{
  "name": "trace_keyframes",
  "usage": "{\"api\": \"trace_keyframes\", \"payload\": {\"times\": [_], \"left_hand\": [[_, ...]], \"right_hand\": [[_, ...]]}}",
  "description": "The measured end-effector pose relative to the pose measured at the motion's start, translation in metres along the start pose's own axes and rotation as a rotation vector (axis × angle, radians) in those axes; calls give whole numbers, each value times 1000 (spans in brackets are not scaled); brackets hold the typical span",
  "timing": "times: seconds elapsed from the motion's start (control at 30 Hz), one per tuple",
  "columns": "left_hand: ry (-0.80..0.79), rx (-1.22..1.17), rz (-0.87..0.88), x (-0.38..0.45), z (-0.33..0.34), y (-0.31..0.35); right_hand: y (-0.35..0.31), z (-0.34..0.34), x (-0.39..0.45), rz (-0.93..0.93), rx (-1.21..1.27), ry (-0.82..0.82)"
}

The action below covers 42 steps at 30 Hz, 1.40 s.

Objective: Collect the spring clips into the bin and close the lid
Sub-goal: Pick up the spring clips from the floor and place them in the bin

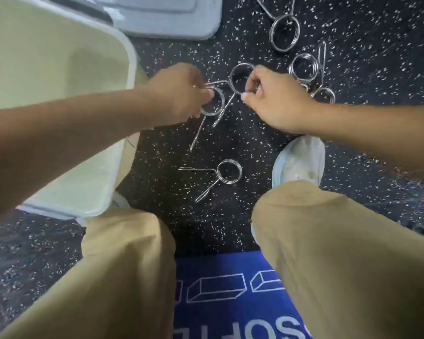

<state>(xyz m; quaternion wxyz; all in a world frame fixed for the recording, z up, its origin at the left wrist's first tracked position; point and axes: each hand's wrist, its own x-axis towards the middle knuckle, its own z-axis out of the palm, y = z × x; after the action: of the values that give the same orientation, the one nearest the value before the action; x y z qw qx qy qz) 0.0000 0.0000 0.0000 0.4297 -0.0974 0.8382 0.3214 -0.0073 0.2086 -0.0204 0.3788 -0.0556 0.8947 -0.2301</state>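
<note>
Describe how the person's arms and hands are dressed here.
Both forearms are bare, with no sleeves in view. The left hand and right hand wear no gloves, and no watch, ring or bracelet shows. Lower down the person wears tan trousers and a pale shoe.

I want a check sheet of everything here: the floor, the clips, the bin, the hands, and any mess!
Surface: black speckled floor, blue printed mat near the knees.
Job's things: open bin at left; grey lid lying beyond it; loose clip between the feet; three more clips at upper right.
Clutter: nothing seen.
Grippers: left hand fingers closed on one clip; right hand pinching another clip.
Cables: nothing seen.
Surroundings: tan trousers, pale shoe.
</note>
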Motion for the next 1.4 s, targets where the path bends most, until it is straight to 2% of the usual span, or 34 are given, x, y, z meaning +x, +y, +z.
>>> {"api": "trace_keyframes", "payload": {"times": [0.1,0.17,0.27,0.37,0.47,0.6,0.8,1.0,1.07,1.2,1.4], "left_hand": [[37,294,156,20,9,-8],[-5,474,215,27,16,-14],[-49,755,259,34,18,-19],[-47,1008,324,41,24,-18],[-85,1135,338,48,29,-11],[-83,1290,458,57,29,-3],[-132,1250,594,64,29,-2],[-207,1352,708,56,24,7],[-228,1381,689,52,23,5],[-175,1361,589,40,16,3],[-36,1010,455,9,-3,12]], "right_hand": [[-5,4,19,-93,-268,79],[-12,6,28,-112,-435,119],[-22,7,37,-164,-595,95],[-24,9,46,-212,-675,52],[-18,6,53,-206,-706,-1],[-10,7,60,-203,-686,-27],[-2,9,62,-234,-606,29],[4,-3,61,-211,-532,77],[6,-13,60,-205,-530,102],[0,-32,53,-205,-457,164],[-10,-58,35,-261,-342,225]]}}
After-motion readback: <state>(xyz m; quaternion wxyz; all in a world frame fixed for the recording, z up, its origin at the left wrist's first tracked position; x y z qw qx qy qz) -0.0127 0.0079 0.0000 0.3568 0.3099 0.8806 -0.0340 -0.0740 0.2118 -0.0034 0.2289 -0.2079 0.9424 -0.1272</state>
